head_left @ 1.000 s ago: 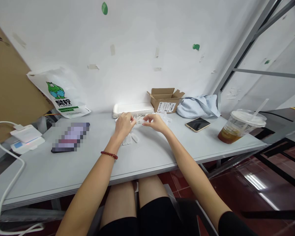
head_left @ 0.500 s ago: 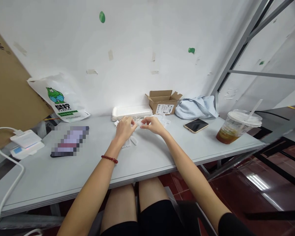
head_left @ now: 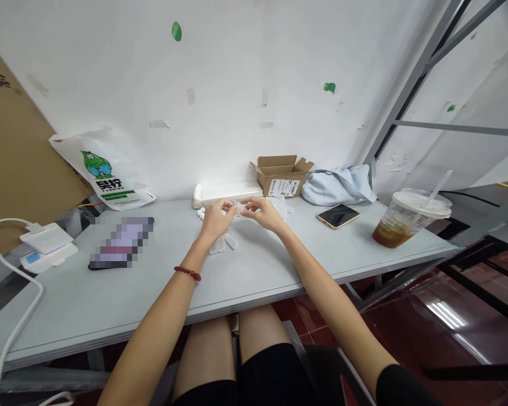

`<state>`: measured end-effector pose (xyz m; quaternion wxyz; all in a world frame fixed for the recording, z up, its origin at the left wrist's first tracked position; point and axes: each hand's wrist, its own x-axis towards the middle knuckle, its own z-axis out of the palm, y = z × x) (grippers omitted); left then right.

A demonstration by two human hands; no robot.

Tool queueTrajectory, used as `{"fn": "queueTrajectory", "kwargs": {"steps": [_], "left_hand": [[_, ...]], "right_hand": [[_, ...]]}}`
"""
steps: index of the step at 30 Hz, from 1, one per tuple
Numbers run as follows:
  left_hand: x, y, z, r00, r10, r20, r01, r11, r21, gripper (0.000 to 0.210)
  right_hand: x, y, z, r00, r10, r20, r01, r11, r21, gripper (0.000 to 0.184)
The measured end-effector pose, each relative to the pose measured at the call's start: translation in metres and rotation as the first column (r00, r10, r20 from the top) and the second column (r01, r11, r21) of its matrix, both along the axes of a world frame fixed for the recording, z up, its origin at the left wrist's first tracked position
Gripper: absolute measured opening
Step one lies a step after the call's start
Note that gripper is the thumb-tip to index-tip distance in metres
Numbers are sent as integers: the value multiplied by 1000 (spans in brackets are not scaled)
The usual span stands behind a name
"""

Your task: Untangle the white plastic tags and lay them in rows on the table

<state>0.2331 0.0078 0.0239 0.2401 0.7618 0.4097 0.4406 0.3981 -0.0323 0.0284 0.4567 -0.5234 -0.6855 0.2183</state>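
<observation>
A small, translucent white piece (head_left: 239,209) is held over the grey bench (head_left: 258,268) by the narrowed right hand (head_left: 262,213); whether it is gripped by the left hand (head_left: 217,218) too cannot be told. Flat, oblong whitish pieces (head_left: 230,242) are spread nearby.

White wall (head_left: 224,73), red tiled floor (head_left: 392,327)

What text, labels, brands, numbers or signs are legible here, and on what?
White bag: second large character likely "柠"; first unclear.
Below it: likely "FANNING", blurred; green strip too small.
Large carton: black characters, blurred, cut off.
Small box: label too small.
Drink cup: print too small.
Pixelated device: unreadable.
</observation>
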Motion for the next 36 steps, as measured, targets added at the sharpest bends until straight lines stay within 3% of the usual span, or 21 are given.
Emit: {"fn": "queueTrajectory", "kwargs": {"steps": [5, 13, 22, 30, 36], "left_hand": [[0, 1, 1, 983, -98, 156, 131, 967, -216, 38], [-1, -4, 5, 971, -79, 225, 149, 938, -312, 35], [1, -3, 5, 976, -51, 214, 95, 975, -199, 29], [4, -11, 6, 997, -81, 17, 80, 996, 31, 28], [3, -10, 4, 987, -153, -50, 155, 986, 56, 53]], "right_hand": [[1, -1, 0, 998, 37, -60, -37, 999, -10, 32], [-2, -1, 1, 995, 20, -93, -22, 999, -26, 31], [-7, 0, -2, 973, 46, -227, -79, 987, -138, 30], [-6, -2, 0, 883, 32, -469, -136, 973, -188, 27], [-8, -3, -1, 806, 42, -590, -208, 954, -216, 26]]}}
